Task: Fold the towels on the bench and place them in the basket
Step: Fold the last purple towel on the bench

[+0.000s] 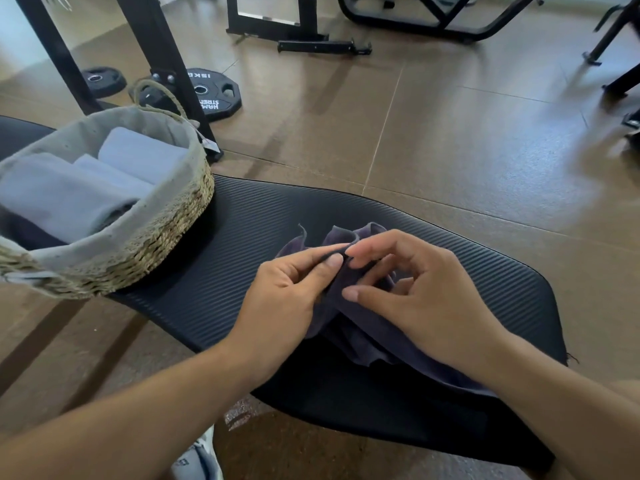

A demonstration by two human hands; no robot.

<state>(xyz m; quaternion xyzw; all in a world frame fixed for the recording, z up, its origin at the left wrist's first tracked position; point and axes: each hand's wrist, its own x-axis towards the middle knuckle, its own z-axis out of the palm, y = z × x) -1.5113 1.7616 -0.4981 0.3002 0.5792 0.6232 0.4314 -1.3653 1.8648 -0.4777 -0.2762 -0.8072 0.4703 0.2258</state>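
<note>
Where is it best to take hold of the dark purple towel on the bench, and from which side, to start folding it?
Probably at its far edge, coming from above. The dark purple towel lies crumpled on the bench, and that edge stands up in loose ruffles, so it is free to pinch. The left hand already pinches one ruffle; the right hand could take the next and pull sideways to spread it.

A dark purple towel point(360, 323) lies crumpled on the worktop point(242, 237); the woven basket point(166, 230), far left, holds folded grey towels point(138, 157).
</note>
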